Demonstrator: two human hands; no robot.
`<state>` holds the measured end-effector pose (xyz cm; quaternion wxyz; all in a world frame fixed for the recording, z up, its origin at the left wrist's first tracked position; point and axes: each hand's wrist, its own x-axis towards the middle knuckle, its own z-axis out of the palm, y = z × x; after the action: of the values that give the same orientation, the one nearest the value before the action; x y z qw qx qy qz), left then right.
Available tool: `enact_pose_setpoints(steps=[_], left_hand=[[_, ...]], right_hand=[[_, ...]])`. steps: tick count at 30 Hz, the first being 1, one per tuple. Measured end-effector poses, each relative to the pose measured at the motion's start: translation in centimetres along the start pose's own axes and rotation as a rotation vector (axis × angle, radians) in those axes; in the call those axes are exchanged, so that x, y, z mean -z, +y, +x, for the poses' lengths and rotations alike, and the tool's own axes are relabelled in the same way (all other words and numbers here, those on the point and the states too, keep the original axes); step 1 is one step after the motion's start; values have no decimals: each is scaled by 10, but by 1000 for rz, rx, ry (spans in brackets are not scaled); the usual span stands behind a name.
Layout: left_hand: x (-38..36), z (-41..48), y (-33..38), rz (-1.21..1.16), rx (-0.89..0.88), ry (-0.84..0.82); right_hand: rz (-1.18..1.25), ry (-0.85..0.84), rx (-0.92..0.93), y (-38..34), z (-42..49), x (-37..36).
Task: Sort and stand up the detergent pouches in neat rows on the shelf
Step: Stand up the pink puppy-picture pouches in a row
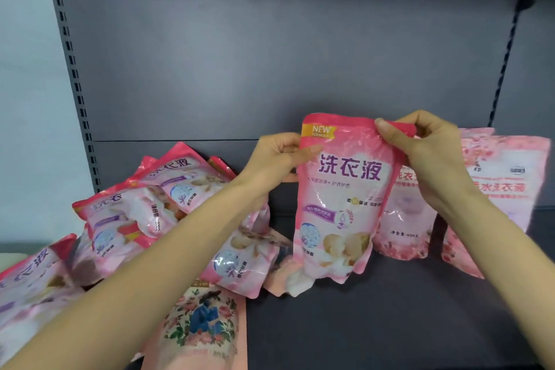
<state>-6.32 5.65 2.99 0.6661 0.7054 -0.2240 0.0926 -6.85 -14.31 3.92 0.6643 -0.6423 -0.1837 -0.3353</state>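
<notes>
Pink detergent pouch (339,198), upright, top corners pinched by left hand (277,156) and right hand (426,147); fallen pouches (144,210) heaped leftward on dark shelf (390,309).

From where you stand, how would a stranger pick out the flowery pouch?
Start at the dark grey shelf. On its left lies a heap of pink pouches; the flowery pouch lies flat in front of that heap, nearest the camera. Only it shows roses around a blue figure instead of big purple lettering.
</notes>
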Motion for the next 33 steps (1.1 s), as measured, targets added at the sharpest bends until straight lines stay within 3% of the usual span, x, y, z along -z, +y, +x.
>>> enact_pose_setpoints(steps=[12,23,29,33], left_hand=[[-48,12,-28,24,107,-141],[-59,15,-28,64,57,-188],[-49,12,-32,166,2,-255],[-32,4,-34,465,-131,-247]], right_hand=[[-145,94,-9,16,-8,44],[-213,118,17,27,-16,58],[-581,121,186,31,-21,50],[-951,69,355,27,-27,46]])
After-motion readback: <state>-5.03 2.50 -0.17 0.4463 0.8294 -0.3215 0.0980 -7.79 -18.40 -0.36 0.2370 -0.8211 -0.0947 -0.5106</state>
